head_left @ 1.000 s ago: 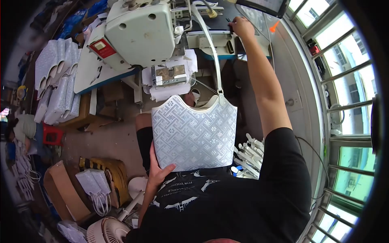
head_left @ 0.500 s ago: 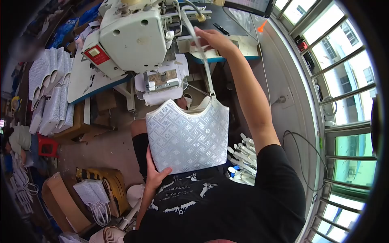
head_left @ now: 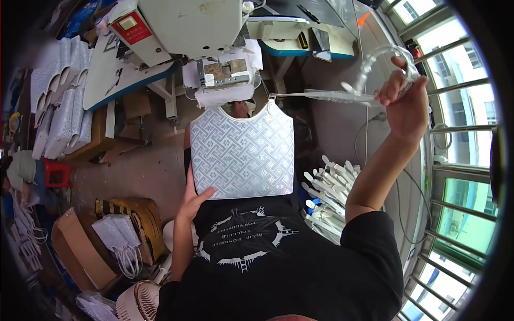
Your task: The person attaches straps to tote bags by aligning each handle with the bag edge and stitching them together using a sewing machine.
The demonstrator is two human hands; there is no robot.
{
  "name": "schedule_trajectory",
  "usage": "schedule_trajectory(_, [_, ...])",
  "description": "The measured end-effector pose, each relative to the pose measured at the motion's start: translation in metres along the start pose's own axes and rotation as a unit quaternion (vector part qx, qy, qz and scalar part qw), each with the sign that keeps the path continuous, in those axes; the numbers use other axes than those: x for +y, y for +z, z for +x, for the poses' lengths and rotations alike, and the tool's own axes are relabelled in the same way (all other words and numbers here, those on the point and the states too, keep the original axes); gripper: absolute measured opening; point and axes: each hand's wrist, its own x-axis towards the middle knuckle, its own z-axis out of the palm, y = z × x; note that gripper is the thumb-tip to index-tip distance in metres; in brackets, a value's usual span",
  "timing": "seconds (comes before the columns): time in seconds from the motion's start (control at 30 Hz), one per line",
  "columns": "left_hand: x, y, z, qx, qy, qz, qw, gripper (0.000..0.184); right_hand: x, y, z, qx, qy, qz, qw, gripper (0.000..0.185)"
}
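Observation:
A silvery-white handbag (head_left: 243, 152) with a woven-look floral pattern stands upright against my black shirt, its scooped opening at the top. My left hand (head_left: 194, 200) grips the bag's lower left edge, thumb across the front. From the metal ring at the bag's upper right corner, a white strap (head_left: 326, 96) stretches out to the right. My right hand (head_left: 401, 91) is raised far to the right with fingers curled round the strap. Its free end loops above the hand, blurred, and looks partly wrapped in clear plastic.
A sewing machine (head_left: 193, 24) with a clamp plate (head_left: 225, 72) stands in front. More patterned bags (head_left: 67, 112) are stacked at left. White straps (head_left: 334, 192) bunch at my right side, by the barred window (head_left: 460, 134). A fan (head_left: 140, 302) and a cardboard box (head_left: 80, 249) sit lower left.
My right hand has swung from beside the machine out to the right, drawing the strap from upright to nearly sideways. The bag has shifted slightly up and left; my left hand stays on it.

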Motion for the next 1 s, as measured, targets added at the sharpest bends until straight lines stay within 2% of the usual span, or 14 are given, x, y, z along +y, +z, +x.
schedule_trajectory(0.03, [0.007,-0.003,0.000,-0.004,-0.022,0.026,0.999,0.109,-0.008,-0.002,-0.007,0.003,0.001,-0.004,1.000,0.070])
schedule_trajectory(0.1, [0.030,0.000,-0.003,-0.008,-0.042,0.051,0.998,0.107,-0.022,-0.007,-0.016,-0.241,0.129,-0.142,0.951,0.058])
schedule_trajectory(0.17, [0.084,0.014,-0.006,0.042,-0.011,0.295,0.955,0.104,-0.024,0.018,-0.006,-0.485,0.089,-0.186,0.850,0.044])
schedule_trajectory(0.23, [0.136,0.035,-0.005,0.069,0.004,0.411,0.909,0.103,-0.008,0.047,-0.007,-0.559,0.048,-0.167,0.811,0.036])
schedule_trajectory(0.3, [0.180,0.076,0.008,-0.050,0.311,0.283,0.906,0.092,0.013,0.080,-0.014,-0.573,0.026,-0.130,0.809,0.034])
schedule_trajectory(0.37, [0.211,0.106,0.025,-0.126,0.344,0.338,0.867,0.084,0.017,0.088,-0.013,-0.585,-0.001,-0.094,0.806,0.032])
schedule_trajectory(0.43, [0.217,0.109,0.030,-0.199,0.375,0.385,0.819,0.076,0.014,0.080,0.002,-0.471,-0.038,-0.168,0.865,0.030])
schedule_trajectory(0.5, [0.201,0.089,0.040,-0.271,0.112,0.268,0.918,0.063,0.015,0.065,0.014,-0.411,-0.063,-0.203,0.887,0.029])
schedule_trajectory(0.53, [0.193,0.080,0.045,-0.298,-0.028,0.200,0.933,0.057,0.024,0.054,0.014,-0.362,-0.002,-0.236,0.902,0.030])
schedule_trajectory(0.6, [0.174,0.064,0.056,-0.289,-0.004,0.135,0.948,0.053,0.045,0.043,0.009,-0.310,0.065,-0.263,0.911,0.031])
schedule_trajectory(0.67, [0.160,0.056,0.065,-0.261,0.051,-0.010,0.964,0.046,0.066,0.038,0.006,-0.186,-0.007,-0.313,0.932,0.035])
schedule_trajectory(0.83, [0.177,0.077,0.074,-0.180,0.099,-0.006,0.979,0.037,0.052,0.052,-0.036,-0.055,-0.061,-0.262,0.962,0.048])
schedule_trajectory(0.9, [0.193,0.096,0.077,-0.192,0.078,0.017,0.978,0.030,0.064,0.085,-0.052,-0.254,-0.022,-0.155,0.954,0.057])
schedule_trajectory(1.0, [0.202,0.109,0.080,-0.221,0.073,0.077,0.969,0.024,0.080,0.125,-0.056,-0.308,-0.022,-0.215,0.927,0.060])
